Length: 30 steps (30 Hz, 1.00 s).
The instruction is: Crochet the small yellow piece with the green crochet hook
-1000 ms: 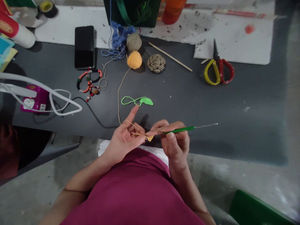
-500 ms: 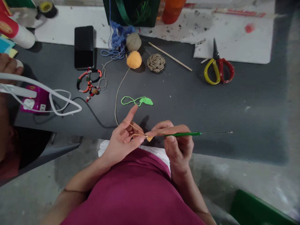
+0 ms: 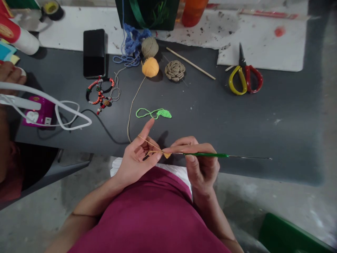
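Observation:
My right hand (image 3: pixel 200 163) pinches a crochet hook (image 3: pixel 205 155) with a green handle and a thin metal shaft pointing right. My left hand (image 3: pixel 138 153) holds a taut tan yarn strand (image 3: pixel 151 143) looped over its raised fingers. A small yellow crocheted piece (image 3: pixel 166 155) sits between my hands, its end partly hidden by my fingertips. A looser strand (image 3: pixel 130 117) runs up across the dark table (image 3: pixel 223 119) to a yellow yarn ball (image 3: pixel 150 67).
Nearby lie a green crocheted leaf (image 3: pixel 163 113), a tan crocheted rose (image 3: pixel 175 70), beaded bracelets (image 3: pixel 100 92), a phone (image 3: pixel 94 52) and red-and-yellow scissors (image 3: pixel 244 78). White cable (image 3: pixel 56 102) loops at left, where another person's hand (image 3: pixel 9 73) shows at the edge.
The crochet hook has swung from pointing up-right to nearly level, its tip moving right. My right hand has shifted slightly right. Another person's hand has appeared at the left edge.

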Tool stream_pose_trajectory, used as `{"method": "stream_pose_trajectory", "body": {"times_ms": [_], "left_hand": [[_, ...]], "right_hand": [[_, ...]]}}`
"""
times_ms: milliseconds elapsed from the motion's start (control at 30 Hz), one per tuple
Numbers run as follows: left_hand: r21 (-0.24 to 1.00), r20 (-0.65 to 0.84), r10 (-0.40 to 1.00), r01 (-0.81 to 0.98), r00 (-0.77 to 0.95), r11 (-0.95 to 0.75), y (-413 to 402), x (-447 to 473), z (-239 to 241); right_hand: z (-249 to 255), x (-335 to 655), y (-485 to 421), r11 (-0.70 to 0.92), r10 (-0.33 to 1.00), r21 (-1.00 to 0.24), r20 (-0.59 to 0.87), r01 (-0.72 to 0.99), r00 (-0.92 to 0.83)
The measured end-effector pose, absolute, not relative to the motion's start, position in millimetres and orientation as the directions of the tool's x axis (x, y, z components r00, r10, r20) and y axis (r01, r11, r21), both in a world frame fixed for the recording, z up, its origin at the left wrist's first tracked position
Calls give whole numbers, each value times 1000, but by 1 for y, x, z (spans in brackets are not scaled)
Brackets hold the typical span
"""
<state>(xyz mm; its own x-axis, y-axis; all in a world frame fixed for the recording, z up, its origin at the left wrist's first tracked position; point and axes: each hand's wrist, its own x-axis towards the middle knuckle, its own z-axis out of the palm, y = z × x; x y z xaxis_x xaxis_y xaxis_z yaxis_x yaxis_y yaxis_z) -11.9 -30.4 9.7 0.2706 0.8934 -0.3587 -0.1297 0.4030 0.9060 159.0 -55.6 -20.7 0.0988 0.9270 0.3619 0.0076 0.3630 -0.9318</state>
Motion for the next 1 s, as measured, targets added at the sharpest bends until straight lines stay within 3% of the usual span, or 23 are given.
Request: {"method": "stream_pose_trajectory", "body": {"times_ms": [233, 467, 700, 867, 1000], "left_hand": [[950, -273, 936, -90, 223, 299, -30, -9, 7], [970, -234, 953, -23, 192, 242, -31, -9, 3], [996, -76, 982, 51, 172, 68, -35, -8, 0], [935, -292, 939, -152, 179, 320, -34, -4, 1], [716, -456, 825, -414, 333, 563, -31, -3, -1]], "right_hand": [[-20, 163, -61, 391, 916, -909, 400, 145, 35], [-14, 163, -62, 454, 878, -815, 477, 359, -28], [-8, 161, -63, 476, 852, -682, 513, 554, -100], [-20, 152, -62, 506, 819, -677, 571, 535, -53], [-36, 145, -64, 531, 775, -697, 630, 481, 57]]}}
